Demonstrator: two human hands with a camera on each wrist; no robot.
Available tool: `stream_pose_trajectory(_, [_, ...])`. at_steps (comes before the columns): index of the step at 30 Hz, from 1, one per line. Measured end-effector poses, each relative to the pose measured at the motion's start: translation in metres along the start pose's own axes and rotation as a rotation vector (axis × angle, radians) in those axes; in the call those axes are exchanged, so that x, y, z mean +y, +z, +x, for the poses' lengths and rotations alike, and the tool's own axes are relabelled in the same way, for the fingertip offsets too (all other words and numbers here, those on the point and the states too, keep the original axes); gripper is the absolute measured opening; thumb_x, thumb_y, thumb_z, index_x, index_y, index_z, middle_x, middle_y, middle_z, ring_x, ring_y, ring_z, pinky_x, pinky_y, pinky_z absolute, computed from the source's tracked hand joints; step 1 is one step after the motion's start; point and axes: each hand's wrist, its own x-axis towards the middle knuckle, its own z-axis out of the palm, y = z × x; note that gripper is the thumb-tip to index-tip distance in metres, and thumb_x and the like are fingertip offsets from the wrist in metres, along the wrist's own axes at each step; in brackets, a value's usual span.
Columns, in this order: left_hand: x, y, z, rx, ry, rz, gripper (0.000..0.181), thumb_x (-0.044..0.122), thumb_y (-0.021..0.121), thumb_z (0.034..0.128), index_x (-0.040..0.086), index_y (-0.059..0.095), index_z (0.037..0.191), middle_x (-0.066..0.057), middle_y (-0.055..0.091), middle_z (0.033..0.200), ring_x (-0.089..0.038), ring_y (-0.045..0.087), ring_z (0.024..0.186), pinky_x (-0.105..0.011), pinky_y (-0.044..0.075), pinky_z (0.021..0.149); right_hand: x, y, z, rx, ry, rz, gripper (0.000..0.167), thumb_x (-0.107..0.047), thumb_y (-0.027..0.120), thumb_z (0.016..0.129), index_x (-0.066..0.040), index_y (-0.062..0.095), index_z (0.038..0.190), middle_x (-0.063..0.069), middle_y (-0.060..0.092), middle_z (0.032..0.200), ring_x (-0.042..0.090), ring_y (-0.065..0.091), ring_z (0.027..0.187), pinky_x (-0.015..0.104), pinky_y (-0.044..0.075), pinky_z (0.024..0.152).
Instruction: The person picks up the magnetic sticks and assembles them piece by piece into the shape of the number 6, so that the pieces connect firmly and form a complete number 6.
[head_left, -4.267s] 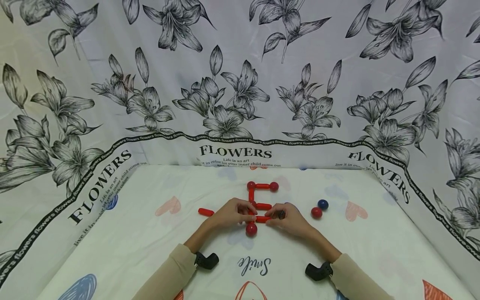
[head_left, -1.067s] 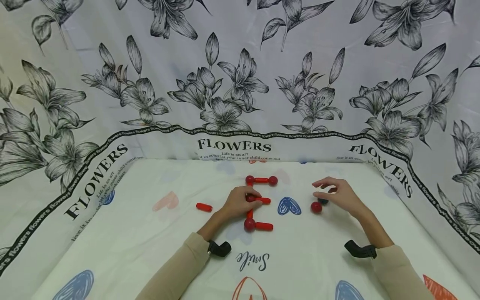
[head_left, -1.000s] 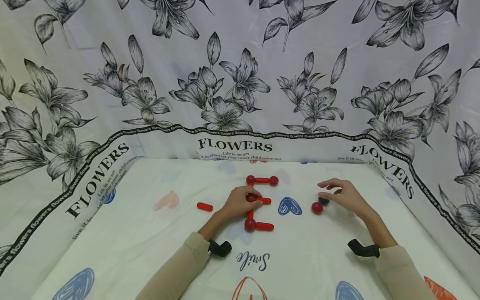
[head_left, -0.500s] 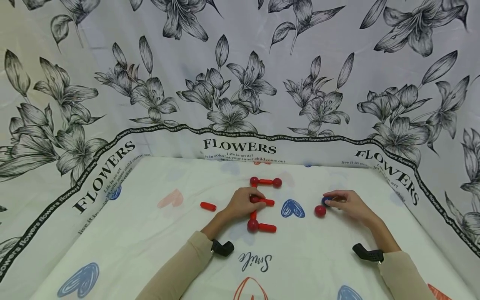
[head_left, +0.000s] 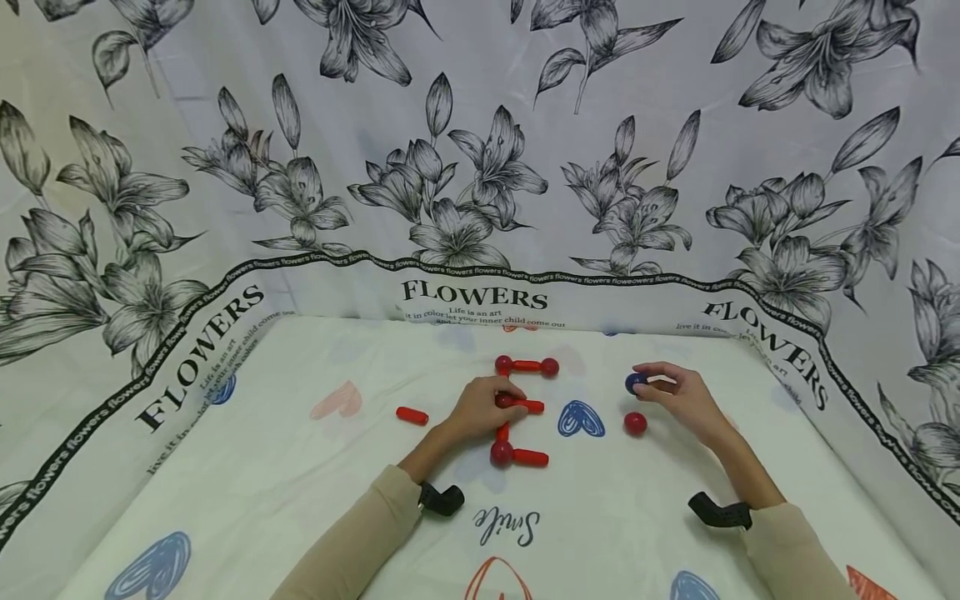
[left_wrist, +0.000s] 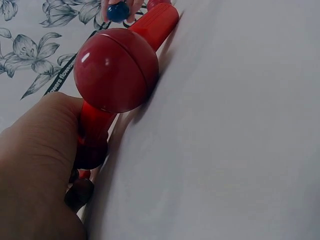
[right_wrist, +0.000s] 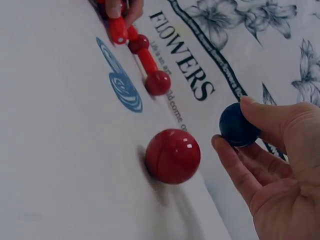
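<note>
A toy frame of red rods and red balls lies on the cloth, shaped like an E in the head view. My left hand (head_left: 478, 410) holds it at the middle ball (head_left: 505, 400), fingers and thumb around the joint. From that ball a middle rod (head_left: 531, 407) sticks out to the right. The bottom ball (head_left: 501, 453) bears a bottom rod (head_left: 531, 458) with a bare end. My right hand (head_left: 681, 398) pinches a blue ball (right_wrist: 239, 125) between thumb and fingers, above the cloth. A loose red ball (right_wrist: 173, 156) lies just in front of it.
A loose red rod (head_left: 412, 415) lies left of the left hand. White cloth (head_left: 300, 483) with printed hearts covers the table. A flower-print curtain (head_left: 480, 167) stands behind it.
The bottom rod, earlier between both hands, now sits at the bottom ball. My right hand went right, took the blue ball and raised it off the cloth. The left hand stays on the frame.
</note>
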Motion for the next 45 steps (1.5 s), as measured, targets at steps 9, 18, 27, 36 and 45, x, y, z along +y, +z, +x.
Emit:
stream_pose_trajectory(9, [0.001, -0.002, -0.002, 0.017, -0.004, -0.001, 0.02, 0.037, 0.073, 0.0801, 0.03, 0.071, 0.099, 0.014, 0.066, 0.095, -0.01, 0.054, 0.09, -0.028, 0.045, 0.08, -0.019, 0.028, 0.01, -0.038, -0.064, 0.002, 0.051, -0.032, 0.071, 0.084, -0.006, 0.058, 0.126, 0.013, 0.058, 0.121, 0.01, 0.061, 0.1, 0.015, 0.05, 0.081])
stream_pose_trajectory(18, [-0.001, -0.005, -0.004, 0.014, -0.005, 0.026, 0.02, 0.038, 0.072, 0.0803, 0.031, 0.071, 0.099, 0.015, 0.066, 0.096, -0.009, 0.054, 0.091, -0.028, 0.044, 0.081, -0.035, 0.053, 0.022, -0.029, -0.062, 0.015, 0.053, -0.038, 0.07, 0.083, -0.017, 0.057, 0.13, 0.008, 0.057, 0.125, 0.012, 0.058, 0.107, 0.013, 0.048, 0.086])
stream_pose_trajectory(27, [0.004, -0.003, -0.001, -0.008, -0.019, 0.013, 0.023, 0.04, 0.071, 0.0812, 0.03, 0.071, 0.101, 0.014, 0.066, 0.098, -0.009, 0.053, 0.093, -0.028, 0.044, 0.083, -0.039, 0.077, 0.024, -0.035, 0.002, 0.121, 0.054, -0.035, 0.074, 0.08, -0.013, 0.06, 0.127, 0.011, 0.062, 0.121, 0.021, 0.059, 0.108, 0.015, 0.049, 0.085])
stream_pose_trajectory(36, [0.004, -0.001, -0.003, -0.007, -0.01, 0.034, 0.024, 0.039, 0.071, 0.0816, 0.028, 0.071, 0.103, 0.014, 0.066, 0.098, -0.009, 0.053, 0.092, -0.029, 0.044, 0.082, -0.028, 0.105, 0.023, -0.076, -0.001, 0.066, 0.05, -0.038, 0.074, 0.081, -0.011, 0.062, 0.122, 0.006, 0.067, 0.114, 0.021, 0.063, 0.104, 0.018, 0.051, 0.084])
stream_pose_trajectory(45, [0.004, -0.004, -0.003, -0.009, 0.004, 0.025, 0.021, 0.037, 0.072, 0.0809, 0.03, 0.071, 0.101, 0.012, 0.064, 0.096, -0.01, 0.053, 0.089, -0.027, 0.044, 0.08, -0.034, 0.114, 0.014, -0.084, 0.03, 0.071, 0.042, -0.024, 0.073, 0.083, -0.007, 0.063, 0.12, 0.011, 0.065, 0.113, 0.022, 0.06, 0.097, 0.017, 0.05, 0.079])
